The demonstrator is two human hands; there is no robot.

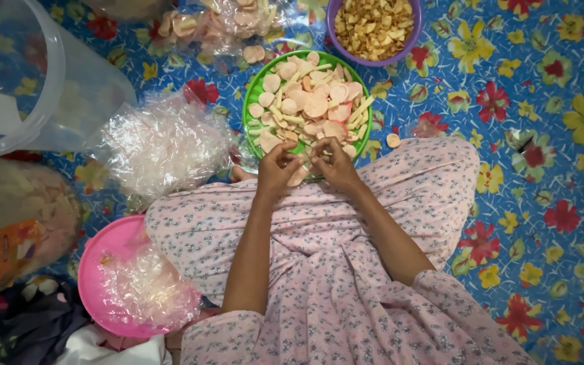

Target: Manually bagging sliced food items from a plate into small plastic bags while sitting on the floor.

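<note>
Seen from above, seated on a blue floral mat, knees spread under a pink flowered garment. Left hand and right hand brought together at the near rim of a green basket, fingertips almost touching. Fingers of both curled inward, pinched on a pale cracker showing just below and between them; how much of it sat in either hand, impossible to tell. Directly ahead of the knuckles, heaped in the basket, round pale and pinkish crackers mixed with stick-shaped pieces. One stray cracker on the mat, just right of the basket.

Farther out, beyond the basket, a purple bowl filled with small yellowish chips. Beside it to the left, clear bags of crackers. Well to the left of the hands, a crumpled heap of clear plastic bags and a big translucent bucket. Near the left elbow, a pink tray holding more clear plastic.
</note>
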